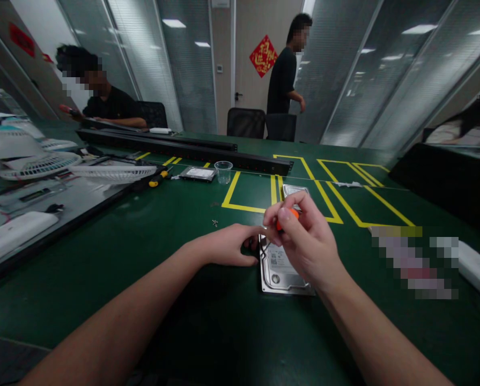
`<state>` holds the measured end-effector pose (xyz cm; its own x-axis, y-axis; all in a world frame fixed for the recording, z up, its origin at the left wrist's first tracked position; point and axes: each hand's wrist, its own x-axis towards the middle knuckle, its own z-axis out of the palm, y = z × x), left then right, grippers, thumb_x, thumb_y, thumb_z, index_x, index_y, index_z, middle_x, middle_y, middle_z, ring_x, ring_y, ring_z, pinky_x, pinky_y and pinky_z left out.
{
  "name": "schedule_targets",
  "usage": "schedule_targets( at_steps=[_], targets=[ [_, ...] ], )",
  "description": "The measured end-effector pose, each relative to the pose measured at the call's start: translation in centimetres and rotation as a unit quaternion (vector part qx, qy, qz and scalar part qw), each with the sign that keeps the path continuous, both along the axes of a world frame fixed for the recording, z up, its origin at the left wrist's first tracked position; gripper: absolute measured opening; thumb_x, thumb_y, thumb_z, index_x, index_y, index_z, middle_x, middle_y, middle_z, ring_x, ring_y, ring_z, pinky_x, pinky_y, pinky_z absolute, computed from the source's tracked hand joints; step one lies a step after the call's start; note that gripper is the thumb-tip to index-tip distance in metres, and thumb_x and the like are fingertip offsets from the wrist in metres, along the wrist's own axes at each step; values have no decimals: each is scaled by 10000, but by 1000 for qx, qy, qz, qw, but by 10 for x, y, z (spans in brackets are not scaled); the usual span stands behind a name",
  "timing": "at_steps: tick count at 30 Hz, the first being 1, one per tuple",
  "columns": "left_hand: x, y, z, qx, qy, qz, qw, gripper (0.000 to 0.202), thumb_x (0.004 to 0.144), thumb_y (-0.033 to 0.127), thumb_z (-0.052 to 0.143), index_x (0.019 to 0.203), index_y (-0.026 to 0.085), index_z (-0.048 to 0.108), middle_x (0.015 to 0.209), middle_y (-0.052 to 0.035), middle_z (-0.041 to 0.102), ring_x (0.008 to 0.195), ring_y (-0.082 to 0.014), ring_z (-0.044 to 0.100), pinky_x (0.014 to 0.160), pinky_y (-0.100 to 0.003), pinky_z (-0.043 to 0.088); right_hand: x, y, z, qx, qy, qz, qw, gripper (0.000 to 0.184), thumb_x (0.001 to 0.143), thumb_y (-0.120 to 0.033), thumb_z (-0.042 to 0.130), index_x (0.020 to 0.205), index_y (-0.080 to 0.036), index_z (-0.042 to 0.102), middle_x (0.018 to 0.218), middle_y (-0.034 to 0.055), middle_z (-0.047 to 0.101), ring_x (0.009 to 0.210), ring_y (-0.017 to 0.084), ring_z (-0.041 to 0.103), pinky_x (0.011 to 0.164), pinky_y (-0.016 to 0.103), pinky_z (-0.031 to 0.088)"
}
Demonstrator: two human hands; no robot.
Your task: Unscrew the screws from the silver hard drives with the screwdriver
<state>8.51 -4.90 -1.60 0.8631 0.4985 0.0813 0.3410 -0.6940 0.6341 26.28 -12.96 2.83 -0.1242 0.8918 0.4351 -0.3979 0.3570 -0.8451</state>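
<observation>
Here, your right hand (304, 241) is closed round a screwdriver (290, 213) with an orange handle, held over the far end of the hard drive (282, 271). The drive lies flat on the green counter (143, 241). Your left hand (231, 244) is curled against the drive's left edge; whether it grips is unclear. The drive's white label has print too small to read. Beyond the drive, to the left, stands a clear cup (223, 171).

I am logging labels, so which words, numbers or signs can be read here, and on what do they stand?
Red diamond paper sign on the door: gold characters, too blurred to read.
White label on the silver metal hard drive: print too small to read.
Red rectangular sign at upper left: blurred.
Nothing can be quoted.
</observation>
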Motion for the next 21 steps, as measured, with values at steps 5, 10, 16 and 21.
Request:
schedule_targets(
  at_steps=[5,10,16,21],
  targets=[
    [0,0,-1,0,9,13,1000,410,802,286,753,1185,213,628,936,-14,631,806,-179,593,727,-297,461,0,0,3,-8,10,7,1000,355,1047,-495,475,937,-220,671,829,38,653,597,138,462,621,328,493],
    [1,0,-1,3,7,15,1000,373,806,280,750,1149,202,628,959,-25,647,822,-184,606,740,-304,470,2,-1,1,-7,-18,0,1000,266,1028,-411,565,927,-203,697,854,42,660,668,142,535,644,310,479],
    [1,0,-1,-11,-11,4,1000,362,803,260,754,1144,205,645,957,-25,663,829,-184,619,754,-303,485,1,-1,-2,-2,-9,-1,1000,230,952,-340,728,925,-253,517,904,-5,676,635,119,539,629,295,449],
    [1,0,0,-8,3,10,1000,405,800,274,754,1183,207,640,937,-19,646,817,-182,606,731,-295,479,2,-1,0,-8,11,23,1000,288,1049,-462,493,994,-224,646,865,34,652,609,133,445,635,321,437]
  ],
)
